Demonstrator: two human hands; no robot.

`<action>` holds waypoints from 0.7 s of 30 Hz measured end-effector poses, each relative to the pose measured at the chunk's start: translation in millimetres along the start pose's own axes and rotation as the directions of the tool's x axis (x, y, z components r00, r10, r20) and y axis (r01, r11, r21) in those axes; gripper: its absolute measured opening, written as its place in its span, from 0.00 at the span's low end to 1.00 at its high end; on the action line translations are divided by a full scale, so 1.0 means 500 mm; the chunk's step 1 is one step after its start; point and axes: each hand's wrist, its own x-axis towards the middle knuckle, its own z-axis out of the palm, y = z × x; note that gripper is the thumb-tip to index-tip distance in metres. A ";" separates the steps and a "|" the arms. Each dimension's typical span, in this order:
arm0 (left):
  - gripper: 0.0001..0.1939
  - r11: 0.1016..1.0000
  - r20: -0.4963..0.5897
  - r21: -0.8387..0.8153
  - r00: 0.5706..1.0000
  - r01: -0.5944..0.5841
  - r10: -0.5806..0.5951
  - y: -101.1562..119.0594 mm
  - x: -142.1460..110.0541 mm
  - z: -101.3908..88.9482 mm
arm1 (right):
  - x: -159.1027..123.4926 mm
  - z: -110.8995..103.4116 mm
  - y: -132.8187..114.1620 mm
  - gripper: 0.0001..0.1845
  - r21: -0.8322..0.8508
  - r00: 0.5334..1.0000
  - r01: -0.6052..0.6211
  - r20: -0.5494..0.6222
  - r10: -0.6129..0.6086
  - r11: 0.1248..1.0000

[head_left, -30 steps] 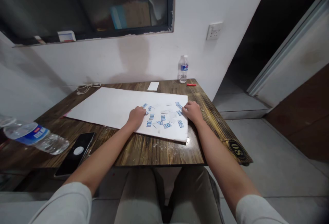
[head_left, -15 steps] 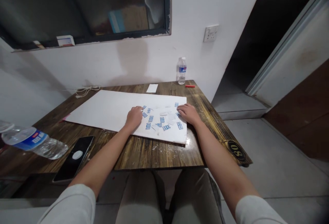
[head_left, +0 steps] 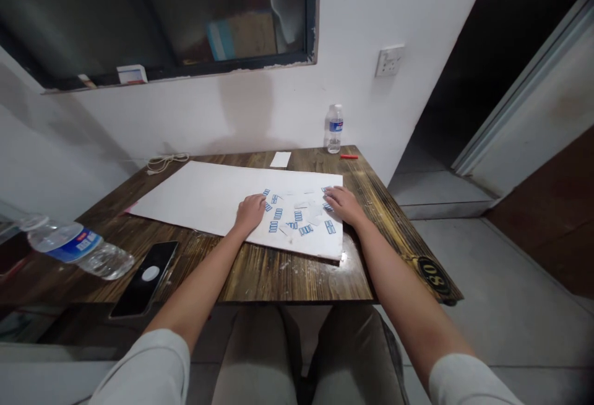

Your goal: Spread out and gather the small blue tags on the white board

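Note:
My left hand [head_left: 251,211] rests on a white board [head_left: 204,191], fingers low and lying against its surface, beside several small paper pieces with blue markings. My right hand [head_left: 344,205] lies at the board's right edge with its fingers stretched out, partly covering marked pieces there. Between the hands, blue-marked paper pieces [head_left: 277,213] are scattered with some plain white paper scraps [head_left: 314,212]. One marked piece [head_left: 330,227] lies just below my right fingers. I see nothing lifted in either hand.
The board lies on a dark wooden table [head_left: 297,281]. A large water bottle [head_left: 83,247] lies on its side at left, near a black phone [head_left: 145,278]. Along the back are a white cable [head_left: 167,160], a white card [head_left: 281,159], a small upright bottle [head_left: 335,129] and a red stick-like item [head_left: 349,156].
The view has turned slightly left, so everything sits a little further right. My right fingers have edged forward and cover part of the upper right marked piece. My left hand stays beside its pieces.

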 end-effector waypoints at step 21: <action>0.20 0.968 -0.057 -0.075 0.970 -0.241 0.237 0.014 -0.011 -0.004 | 0.001 -0.028 -0.017 0.25 -0.049 0.999 -0.038 0.000 0.038 0.998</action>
